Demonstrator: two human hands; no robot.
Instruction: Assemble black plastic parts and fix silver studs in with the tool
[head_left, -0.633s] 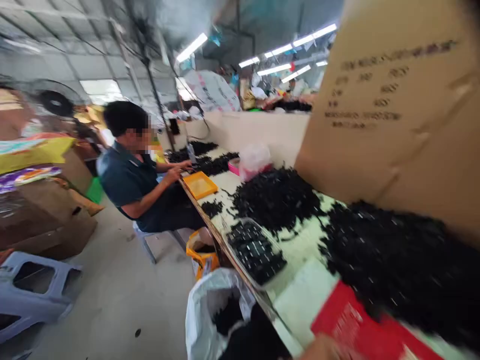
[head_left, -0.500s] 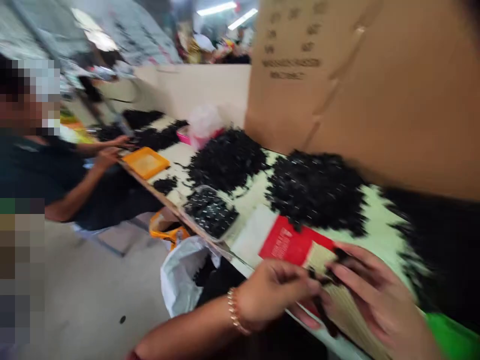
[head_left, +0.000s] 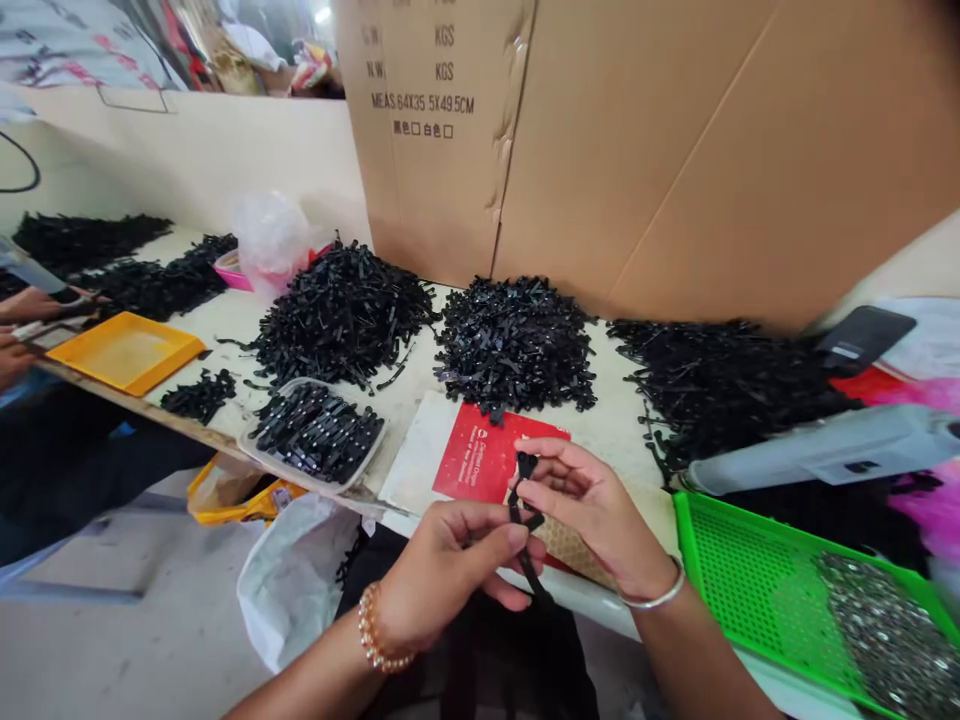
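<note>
Backdrop: tall cardboard boxes stand along the far edge of a pale table.
Far left: a co-worker's hand works beside an orange tray.
Left of centre: a clear tray full of dark clips sits at the near edge, with a white bag hanging below it.
Centre: three heaps of the same clips lie across the table, and a red booklet lies in front of the middle one.
Hands: the left hand and right hand meet over the booklet's near edge. The fingertips of both are pinched on one black clip, held roughly upright between them.
Right: a green tray holds silver parts, and a grey tool lies just behind it.
</note>
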